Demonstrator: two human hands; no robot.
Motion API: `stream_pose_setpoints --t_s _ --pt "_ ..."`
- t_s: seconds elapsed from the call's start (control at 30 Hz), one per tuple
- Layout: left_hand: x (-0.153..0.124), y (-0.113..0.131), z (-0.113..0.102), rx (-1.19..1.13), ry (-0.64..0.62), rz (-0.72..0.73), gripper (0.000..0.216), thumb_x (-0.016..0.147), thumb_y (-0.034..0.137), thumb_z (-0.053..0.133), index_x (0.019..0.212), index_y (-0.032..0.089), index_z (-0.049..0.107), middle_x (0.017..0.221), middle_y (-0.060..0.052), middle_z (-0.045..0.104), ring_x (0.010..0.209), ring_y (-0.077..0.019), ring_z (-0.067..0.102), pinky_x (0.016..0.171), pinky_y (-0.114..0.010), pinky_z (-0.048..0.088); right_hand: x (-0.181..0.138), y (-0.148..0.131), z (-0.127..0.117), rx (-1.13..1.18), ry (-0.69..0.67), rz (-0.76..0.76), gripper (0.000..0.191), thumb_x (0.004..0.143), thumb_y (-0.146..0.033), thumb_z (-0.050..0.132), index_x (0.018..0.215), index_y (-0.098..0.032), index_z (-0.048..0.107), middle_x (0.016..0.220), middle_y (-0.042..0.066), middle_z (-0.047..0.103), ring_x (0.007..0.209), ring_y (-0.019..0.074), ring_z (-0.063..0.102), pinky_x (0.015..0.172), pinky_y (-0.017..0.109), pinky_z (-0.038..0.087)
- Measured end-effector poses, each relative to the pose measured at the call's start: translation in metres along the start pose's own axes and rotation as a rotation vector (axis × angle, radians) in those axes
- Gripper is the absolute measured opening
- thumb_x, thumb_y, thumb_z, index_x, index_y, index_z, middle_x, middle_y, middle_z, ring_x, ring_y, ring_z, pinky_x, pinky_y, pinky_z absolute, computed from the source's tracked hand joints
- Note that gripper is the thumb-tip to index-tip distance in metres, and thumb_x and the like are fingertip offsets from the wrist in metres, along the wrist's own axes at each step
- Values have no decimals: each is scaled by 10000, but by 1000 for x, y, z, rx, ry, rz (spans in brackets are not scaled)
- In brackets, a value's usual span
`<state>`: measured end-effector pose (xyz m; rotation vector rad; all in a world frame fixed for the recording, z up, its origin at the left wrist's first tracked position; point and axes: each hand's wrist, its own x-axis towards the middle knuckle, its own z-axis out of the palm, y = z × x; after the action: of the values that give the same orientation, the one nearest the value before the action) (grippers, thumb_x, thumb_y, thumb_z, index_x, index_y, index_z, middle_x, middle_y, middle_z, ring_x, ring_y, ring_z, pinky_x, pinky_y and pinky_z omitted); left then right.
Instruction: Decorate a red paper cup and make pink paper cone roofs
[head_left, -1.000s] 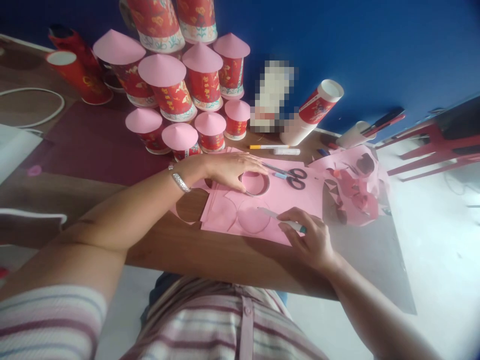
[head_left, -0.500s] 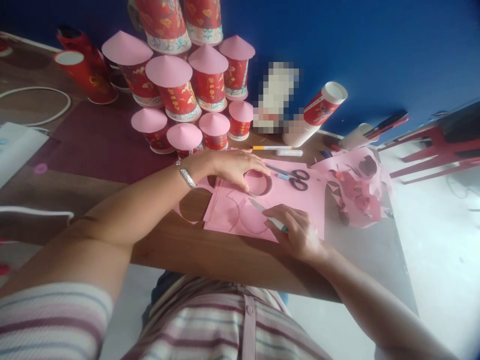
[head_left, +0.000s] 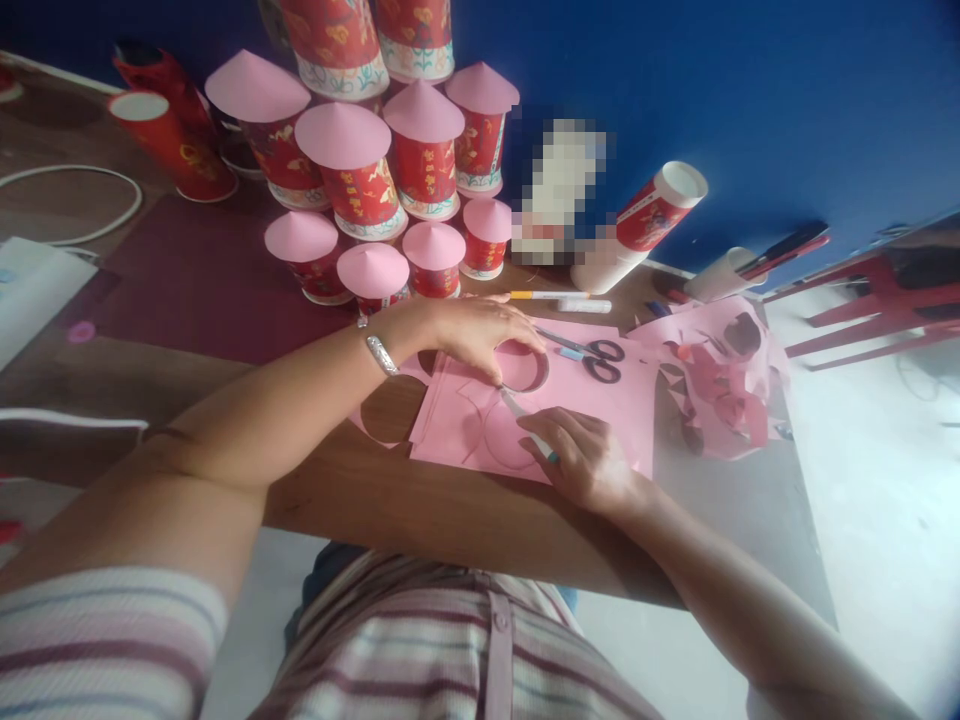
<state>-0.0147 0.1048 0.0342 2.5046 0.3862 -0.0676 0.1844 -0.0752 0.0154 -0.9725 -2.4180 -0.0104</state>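
My left hand (head_left: 476, 333) presses a round ring (head_left: 534, 372) flat onto a pink paper sheet (head_left: 600, 405) on the wooden table, its fingers curled over the ring's near rim. My right hand (head_left: 581, 458) is closed on a white pen (head_left: 519, 408) whose tip touches the paper at the ring's lower left edge. Drawn circles show on the sheet just below the ring. A cut-out round hole (head_left: 386, 410) gapes in the paper to the left.
Black-handled scissors (head_left: 592, 357) lie right of the ring. Several red cups with pink cone lids (head_left: 352, 170) are stacked behind. A tipped cup stack (head_left: 637, 225), two pens (head_left: 559, 300), pink scraps (head_left: 724, 375) and a table edge (head_left: 450, 525) surround the sheet.
My right hand has slid left and up with the pen, bringing its tip from the lower drawn circle to the ring's edge. My left hand stays on the ring.
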Motion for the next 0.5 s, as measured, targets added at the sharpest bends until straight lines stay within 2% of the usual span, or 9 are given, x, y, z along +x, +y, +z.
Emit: stream_pose_setpoints --t_s 0.17,0.3,0.5 --pt "1 -2 2 33 10 14 741 757 309 742 1472 382 563 1590 29 527 1466 -292 449 1262 -456 250 -5 1 0 0 -24 -9 223 991 -146 605 1207 -197 581 879 57 749 739 192 726 619 309 570" --pt "2 -4 3 7 23 25 730 768 337 735 1474 397 559 1592 42 525 1478 -290 437 1255 -445 262 -10 4 -3 57 -12 51 214 998 -163 603 1207 -199 583 891 63 754 743 191 735 610 302 579" --pt "0 1 0 2 -5 0 700 776 328 738 1455 376 577 1581 42 538 1495 -279 427 1281 -444 210 -20 12 -14 131 12 160 159 1007 -180 595 1164 -201 618 918 73 764 790 199 751 657 308 611"
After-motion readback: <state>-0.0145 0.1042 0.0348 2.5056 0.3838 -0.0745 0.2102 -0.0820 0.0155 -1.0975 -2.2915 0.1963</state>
